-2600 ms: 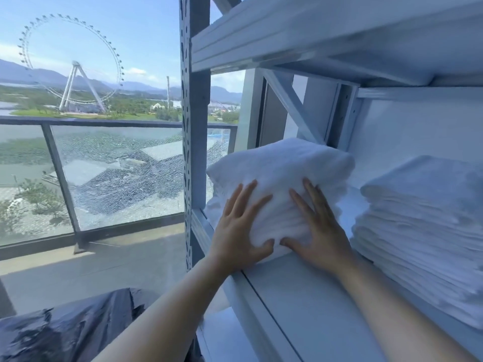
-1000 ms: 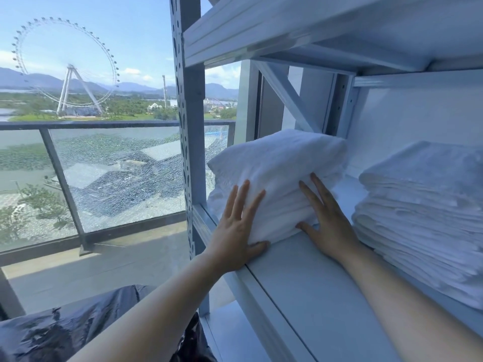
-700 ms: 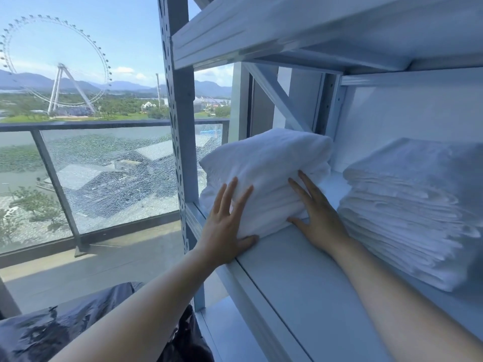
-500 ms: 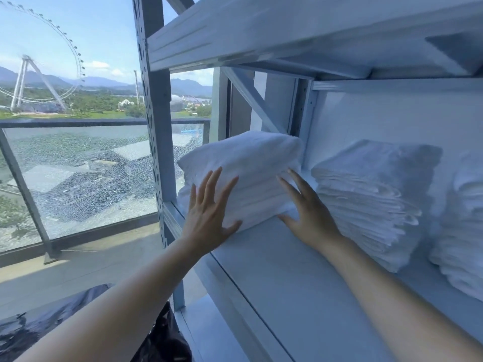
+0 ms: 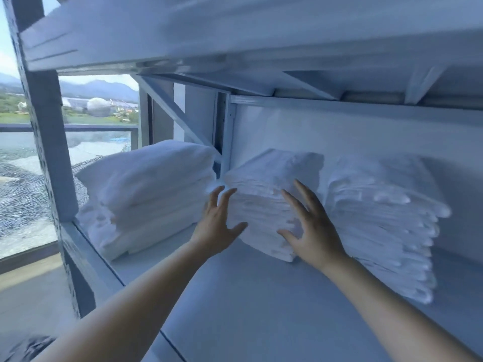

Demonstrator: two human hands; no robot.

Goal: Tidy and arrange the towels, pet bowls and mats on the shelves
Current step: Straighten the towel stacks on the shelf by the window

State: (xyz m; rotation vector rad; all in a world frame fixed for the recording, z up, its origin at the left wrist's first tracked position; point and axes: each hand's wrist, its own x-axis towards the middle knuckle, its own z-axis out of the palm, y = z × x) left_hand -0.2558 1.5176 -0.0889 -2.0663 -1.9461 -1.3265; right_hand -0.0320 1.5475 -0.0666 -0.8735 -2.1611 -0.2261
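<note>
Three stacks of white towels stand on a pale blue metal shelf [image 5: 261, 309]. The thick folded stack [image 5: 149, 194] sits at the left end. A middle stack of thin towels [image 5: 264, 194] stands beside it, and a taller stack [image 5: 379, 218] is on the right. My left hand [image 5: 217, 226] is spread open at the middle stack's left front corner. My right hand [image 5: 311, 226] is spread open against its front right side. Neither hand grips anything. The frame is blurred by motion.
The shelf above [image 5: 235, 35] hangs low over the stacks. An upright post [image 5: 49, 152] stands at the left front corner, with a diagonal brace [image 5: 177, 113] behind. A glass balcony railing [image 5: 26, 178] lies beyond. A black bag [image 5: 28, 348] shows at the bottom left.
Both hands have left the thick left stack and moved right to the middle stack. My view has swung right, bringing the third stack fully into sight.
</note>
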